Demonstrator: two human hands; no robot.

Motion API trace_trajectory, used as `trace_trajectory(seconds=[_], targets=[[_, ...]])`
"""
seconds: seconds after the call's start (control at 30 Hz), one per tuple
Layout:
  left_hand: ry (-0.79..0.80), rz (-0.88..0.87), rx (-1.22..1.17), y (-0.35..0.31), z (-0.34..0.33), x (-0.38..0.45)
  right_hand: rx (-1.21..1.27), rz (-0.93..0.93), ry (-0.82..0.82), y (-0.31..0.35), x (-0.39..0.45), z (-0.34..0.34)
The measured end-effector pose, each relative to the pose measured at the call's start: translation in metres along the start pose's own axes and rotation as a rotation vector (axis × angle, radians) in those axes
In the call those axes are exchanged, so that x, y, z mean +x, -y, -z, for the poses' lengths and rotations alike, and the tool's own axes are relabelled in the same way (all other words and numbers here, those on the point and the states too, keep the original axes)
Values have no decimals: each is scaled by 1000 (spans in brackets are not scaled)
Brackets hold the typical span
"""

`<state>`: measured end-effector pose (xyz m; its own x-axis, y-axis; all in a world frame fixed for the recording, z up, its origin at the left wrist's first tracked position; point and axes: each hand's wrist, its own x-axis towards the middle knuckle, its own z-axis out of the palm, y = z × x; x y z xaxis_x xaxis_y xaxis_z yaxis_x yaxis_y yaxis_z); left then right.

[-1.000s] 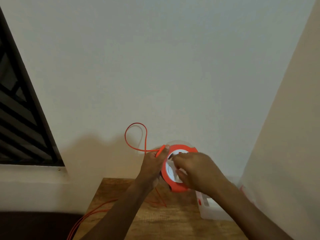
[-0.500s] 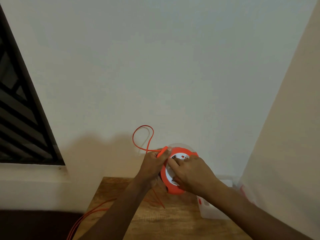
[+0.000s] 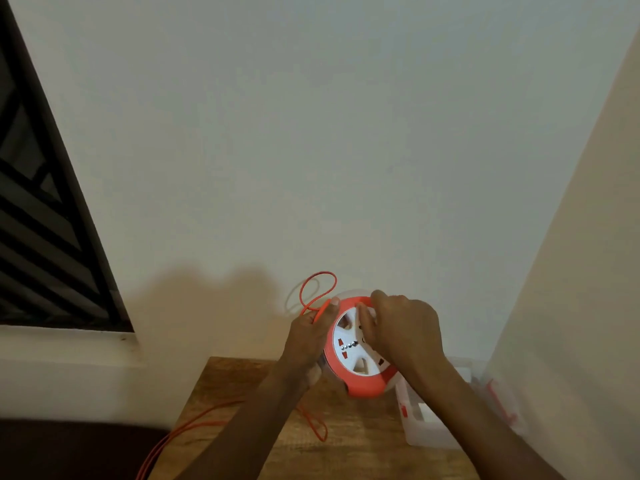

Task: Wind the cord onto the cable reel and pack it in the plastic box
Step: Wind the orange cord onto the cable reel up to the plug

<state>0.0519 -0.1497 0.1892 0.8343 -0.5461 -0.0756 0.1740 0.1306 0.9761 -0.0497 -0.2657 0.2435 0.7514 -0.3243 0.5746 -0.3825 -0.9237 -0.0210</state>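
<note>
Winding under way: an orange cable reel (image 3: 356, 355) held above a wooden desk (image 3: 346, 445).

The cord (image 3: 317, 289) loops up beside the reel; more trails over the desk's left edge. Slack could kink or snag there if pulled fast. The left hand (image 3: 308, 337), its grip closed, holds the reel's rim and pinches the cord against it. The right hand (image 3: 401, 327) curls its fingers onto the white hub. The plastic box (image 3: 429, 420) waits open, just right of the reel.

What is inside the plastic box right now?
The plastic box on the table shows a white insert; the right hand's forearm covers its near side, so the rest is hidden.
</note>
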Motion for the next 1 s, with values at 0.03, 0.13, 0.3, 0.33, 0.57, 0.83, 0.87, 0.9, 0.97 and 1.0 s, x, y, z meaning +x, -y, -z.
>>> trace_trajectory(seconds=[0.03,0.13,0.3,0.33,0.57,0.83,0.87,0.9,0.97,1.0], targets=[[9,-6,29,1,1,0,-18,45,-50,0,4,7],[49,-33,101,5,2,-2,67,228,-112,5,23,26],[97,-54,181,5,-5,-7,215,279,582,20,64,23],[116,-56,176,6,-5,-8,156,264,676,21,70,21],[178,-17,135,8,9,-15,546,215,589,33,113,32],[370,58,157,21,8,-34,1219,-640,507,12,159,3],[395,67,151,20,8,-34,961,-553,586,9,151,-7],[412,71,139,20,10,-34,678,-470,621,7,142,-16],[408,83,110,21,13,-33,364,-295,594,5,130,-28],[396,84,102,22,14,-32,358,-234,587,8,126,-28]])
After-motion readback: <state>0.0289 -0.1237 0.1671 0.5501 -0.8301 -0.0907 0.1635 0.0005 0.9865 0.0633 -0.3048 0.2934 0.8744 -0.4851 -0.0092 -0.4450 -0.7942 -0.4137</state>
